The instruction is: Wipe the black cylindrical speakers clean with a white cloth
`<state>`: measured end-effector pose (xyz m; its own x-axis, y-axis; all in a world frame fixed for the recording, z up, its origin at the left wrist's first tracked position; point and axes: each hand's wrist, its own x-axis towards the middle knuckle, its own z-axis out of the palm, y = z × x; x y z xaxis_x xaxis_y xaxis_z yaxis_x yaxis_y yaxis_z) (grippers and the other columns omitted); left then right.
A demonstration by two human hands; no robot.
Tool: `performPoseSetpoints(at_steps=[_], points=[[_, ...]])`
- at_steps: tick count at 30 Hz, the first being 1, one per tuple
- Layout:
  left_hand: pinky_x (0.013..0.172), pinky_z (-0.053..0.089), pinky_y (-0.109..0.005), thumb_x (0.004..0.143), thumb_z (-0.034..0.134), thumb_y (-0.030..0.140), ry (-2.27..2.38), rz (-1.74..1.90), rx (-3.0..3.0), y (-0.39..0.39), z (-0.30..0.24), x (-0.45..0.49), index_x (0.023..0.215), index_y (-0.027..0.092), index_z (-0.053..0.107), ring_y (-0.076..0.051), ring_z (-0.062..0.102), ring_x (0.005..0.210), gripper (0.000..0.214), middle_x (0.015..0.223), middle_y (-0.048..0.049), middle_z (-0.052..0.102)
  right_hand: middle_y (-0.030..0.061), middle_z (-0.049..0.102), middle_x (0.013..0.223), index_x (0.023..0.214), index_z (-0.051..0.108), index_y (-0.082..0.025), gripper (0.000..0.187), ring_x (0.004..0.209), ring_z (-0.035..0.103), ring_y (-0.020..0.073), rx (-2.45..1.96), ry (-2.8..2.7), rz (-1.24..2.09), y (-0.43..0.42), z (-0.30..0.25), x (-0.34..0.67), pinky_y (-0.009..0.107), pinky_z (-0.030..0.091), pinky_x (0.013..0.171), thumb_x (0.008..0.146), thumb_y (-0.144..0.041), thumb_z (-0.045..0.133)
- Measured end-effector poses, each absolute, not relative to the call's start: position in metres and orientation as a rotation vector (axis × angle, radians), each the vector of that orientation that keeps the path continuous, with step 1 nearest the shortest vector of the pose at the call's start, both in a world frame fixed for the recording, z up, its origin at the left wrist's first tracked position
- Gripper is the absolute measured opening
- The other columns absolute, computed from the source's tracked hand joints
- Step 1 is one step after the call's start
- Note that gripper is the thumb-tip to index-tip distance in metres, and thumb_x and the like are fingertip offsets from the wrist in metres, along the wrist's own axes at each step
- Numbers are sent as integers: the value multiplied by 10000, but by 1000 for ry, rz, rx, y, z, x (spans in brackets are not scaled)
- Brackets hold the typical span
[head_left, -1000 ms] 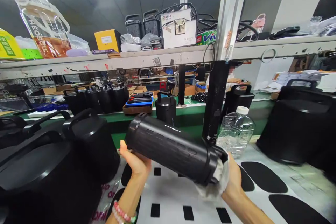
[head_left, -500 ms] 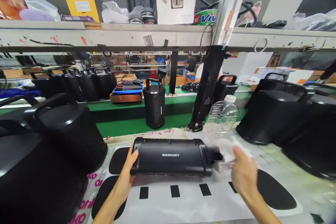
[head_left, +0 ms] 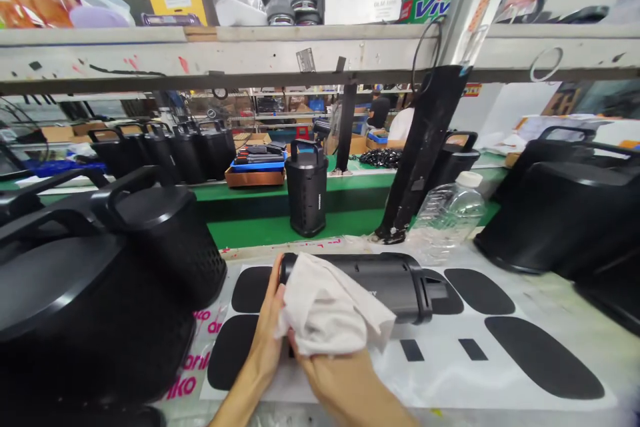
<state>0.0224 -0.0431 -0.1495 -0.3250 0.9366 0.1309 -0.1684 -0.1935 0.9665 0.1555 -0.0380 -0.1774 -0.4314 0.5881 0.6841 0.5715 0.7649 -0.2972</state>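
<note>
A black portable speaker (head_left: 390, 273) with a handle lies on its side in front of me, its white lettering mostly covered. My left hand (head_left: 267, 330) grips the speaker's left end. A crumpled white cloth (head_left: 325, 307) lies over the left half of the speaker, and my right hand (head_left: 335, 373) presses it there from the near side; most of its fingers are hidden under the cloth. Beneath the speaker is a white sheet (head_left: 370, 380) with black rounded pads (head_left: 545, 357) and small black rectangles.
Large black speakers (head_left: 90, 280) crowd the left, and more (head_left: 565, 207) stand at the right. An upright speaker (head_left: 307, 193) is on the green ledge behind. A clear plastic bottle (head_left: 450, 213) leans beside the dark post (head_left: 425, 153). A loaded shelf (head_left: 250, 53) crosses above.
My right hand has brought the cloth from the speaker's right, handle end over to its left half. My left hand still holds the left end. The camera view has shifted.
</note>
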Motion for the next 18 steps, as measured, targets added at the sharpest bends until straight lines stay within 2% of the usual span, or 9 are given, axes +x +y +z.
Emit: performPoseSetpoints(at_steps=[2,3,4,6,7,8,12,15,18], points=[[1222,119,-333,914,491,563,1216,1614,1057,-43,-147,21,1449,270,428,-205,227,1476,614,1565,-20,357,81,738,1039,1054,714,-167,367,903,699,170,-1120,-1998,97,-25,-170,187,270,538,862,949,-303,390],[1222,118,-329,918,489,554,1226,1597,1051,-44,-145,21,1455,272,418,-201,229,1475,611,1567,-16,352,118,725,1067,1127,693,-110,423,957,693,210,-1297,-1893,111,-19,-165,203,317,528,905,951,-352,395],[1221,119,-326,919,493,548,1229,1589,1043,-44,-145,21,1457,277,415,-198,231,1474,607,1565,-10,357,152,710,1087,1140,692,-101,449,1034,670,275,-1451,-1795,106,-15,-161,216,408,511,948,951,-385,399],[1221,121,-331,917,501,543,1216,1583,1033,-44,-144,21,1454,288,419,-199,231,1474,600,1561,0,364,176,698,1092,1110,715,-156,420,1171,581,393,-1593,-1693,80,-16,-157,221,591,405,1029,945,-384,404],[1222,118,-337,916,501,544,1214,1586,1031,-44,-144,21,1452,290,421,-201,229,1475,598,1560,1,365,163,702,1081,1085,726,-194,396,1201,553,408,-1561,-1705,82,-21,-157,213,623,355,1057,939,-368,402],[1224,114,-344,912,506,548,1217,1586,1035,-44,-144,20,1449,289,426,-205,226,1476,601,1559,-1,367,145,708,1064,1075,729,-223,378,1203,552,402,-1446,-1762,95,-28,-159,201,626,331,1074,929,-347,403],[1228,98,-375,890,516,581,1261,1581,1048,-42,-144,18,1404,270,498,-230,216,1479,600,1523,-23,429,79,715,1041,1096,697,-262,318,1059,640,287,-1003,-1947,131,-47,-165,163,501,487,961,893,-431,520],[1228,107,-389,898,517,558,1268,1613,1024,-41,-144,17,1375,271,532,-235,245,1470,557,1513,-21,446,92,658,1160,1189,618,-181,415,1054,626,236,-1104,-1894,120,-39,-158,180,487,493,934,906,-480,575],[1226,120,-354,910,516,533,1249,1607,1054,-41,-145,18,1364,283,544,-213,246,1471,518,1514,-7,446,99,692,1090,1103,677,-206,307,1043,635,262,-1202,-1832,65,-34,-154,192,493,482,943,969,-387,468]])
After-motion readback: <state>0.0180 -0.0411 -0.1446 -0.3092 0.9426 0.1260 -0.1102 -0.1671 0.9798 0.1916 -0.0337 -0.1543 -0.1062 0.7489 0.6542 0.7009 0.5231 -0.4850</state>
